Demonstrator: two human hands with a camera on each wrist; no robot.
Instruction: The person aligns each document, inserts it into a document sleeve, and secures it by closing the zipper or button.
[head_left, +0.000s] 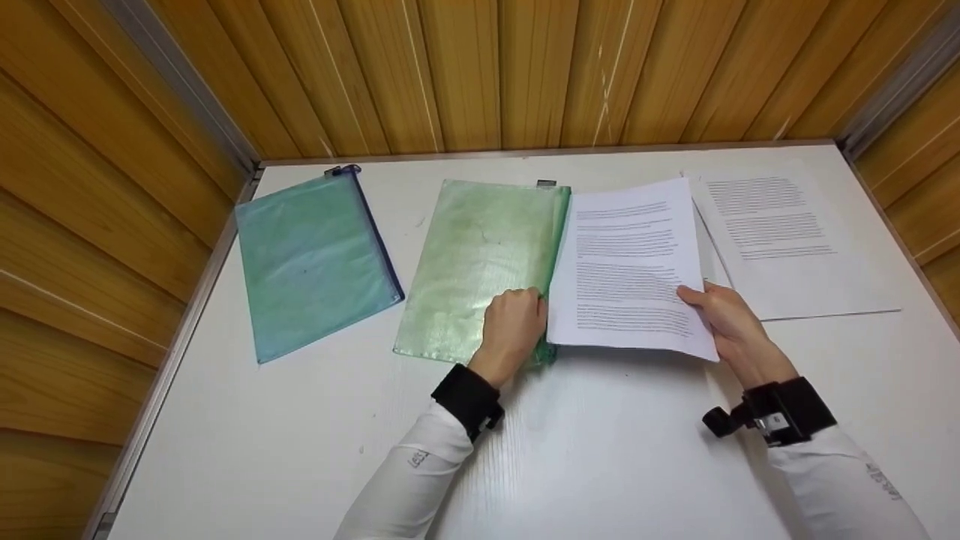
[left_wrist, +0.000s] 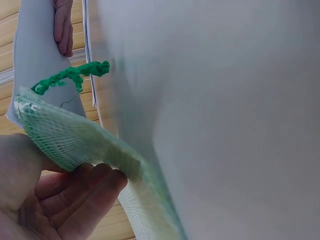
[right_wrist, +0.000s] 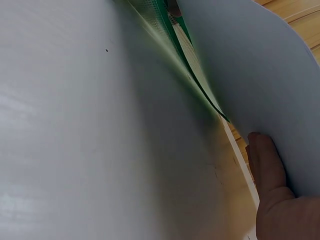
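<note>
My left hand (head_left: 512, 330) grips the near right corner of a pale green mesh zip pouch (head_left: 472, 247), fingers curled at its edge. In the left wrist view a ragged green strip (left_wrist: 70, 75) sticks out from the pouch's corner. My right hand (head_left: 731, 326) pinches the right side of a printed paper (head_left: 630, 247), thumb on top and fingers underneath. The paper is raised off the table, its left edge along the pouch's zip side. The right wrist view shows the pouch's green edges (right_wrist: 190, 65) parted beside the paper's underside; how far the paper reaches in is hidden.
A blue-green zip pouch (head_left: 315, 262) with a dark zip lies on the left of the white table (head_left: 600, 450). More printed paper (head_left: 810, 277) lies at the right. Wood-patterned walls (head_left: 495, 75) border the table at the back and sides.
</note>
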